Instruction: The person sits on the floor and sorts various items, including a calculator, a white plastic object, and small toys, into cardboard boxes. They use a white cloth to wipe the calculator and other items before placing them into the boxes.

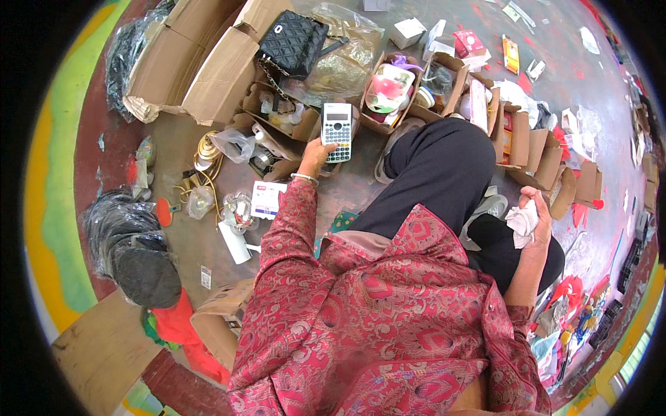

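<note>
- Red patterned shirt (374, 305) fills 6 o'clock, super close
- Left hand (316, 158), just before 12: gripping a calculator (338, 127), which sits at 12, thumb over its lower keys
- Right hand (541, 215), 3 o'clock: holding some crumpled pale cloth or tissue (522, 224), can't tell which
- White printed box (267, 200) around 9
- Black quilted handbag (293, 45) near 11:30, open cardboard boxes (538, 147) around 2

Calculator (338, 122): upper centre, in left grip (316, 158). Handbag (293, 45): upper left, beside carton (215, 69), to its right. Boxes (538, 149): row on floor (590, 83), upper centre to right. Wad (522, 223): right of centre, in right grip (540, 219). Cable coil (207, 151): left, below carton.
</note>
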Tool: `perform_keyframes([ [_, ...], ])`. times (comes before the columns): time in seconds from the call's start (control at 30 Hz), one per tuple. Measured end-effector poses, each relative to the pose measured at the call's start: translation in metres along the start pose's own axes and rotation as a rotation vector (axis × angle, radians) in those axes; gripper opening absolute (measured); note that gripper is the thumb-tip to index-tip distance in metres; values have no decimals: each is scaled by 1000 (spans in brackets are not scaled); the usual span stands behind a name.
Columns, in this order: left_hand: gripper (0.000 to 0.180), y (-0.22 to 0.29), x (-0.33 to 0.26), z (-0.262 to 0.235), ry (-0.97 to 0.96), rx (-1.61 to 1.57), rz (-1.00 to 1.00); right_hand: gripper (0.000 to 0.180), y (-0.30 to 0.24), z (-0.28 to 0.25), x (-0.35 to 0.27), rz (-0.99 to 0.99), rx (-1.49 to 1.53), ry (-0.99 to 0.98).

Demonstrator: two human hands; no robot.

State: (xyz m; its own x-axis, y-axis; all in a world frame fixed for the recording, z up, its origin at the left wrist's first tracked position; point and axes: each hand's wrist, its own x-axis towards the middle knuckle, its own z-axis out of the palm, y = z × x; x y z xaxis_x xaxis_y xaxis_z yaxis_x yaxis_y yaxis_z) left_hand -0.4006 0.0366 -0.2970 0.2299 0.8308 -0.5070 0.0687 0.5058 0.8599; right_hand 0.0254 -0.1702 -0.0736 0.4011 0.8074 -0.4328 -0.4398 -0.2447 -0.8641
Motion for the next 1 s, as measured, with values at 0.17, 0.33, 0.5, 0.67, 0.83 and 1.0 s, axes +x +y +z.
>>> perform_keyframes([
  [0.17, 24, 3, 0, 3, -58, -152, -1, 31, 0, 4, 3, -2, -5, -46],
  [0.33, 22, -1, 0, 1, 1, -107, -62, 30, 0, 2, 2, 12, 2, -93],
  [0.5, 20, 21, -10, -16, 30, -296, 27, 31, -2, 2, 2, 8, 16, -109],
  [0.67, 27, 61, -35, -63, 30, -508, 133, 32, -4, 7, -3, -10, 12, -98],
  [0.83, 28, 73, -41, -102, 301, -587, 213, 32, 0, 3, 0, -20, 26, -135],
  [1.0, 28, 61, -9, -107, 420, -825, 249, 31, -5, 10, -4, -5, 9, -107],
])
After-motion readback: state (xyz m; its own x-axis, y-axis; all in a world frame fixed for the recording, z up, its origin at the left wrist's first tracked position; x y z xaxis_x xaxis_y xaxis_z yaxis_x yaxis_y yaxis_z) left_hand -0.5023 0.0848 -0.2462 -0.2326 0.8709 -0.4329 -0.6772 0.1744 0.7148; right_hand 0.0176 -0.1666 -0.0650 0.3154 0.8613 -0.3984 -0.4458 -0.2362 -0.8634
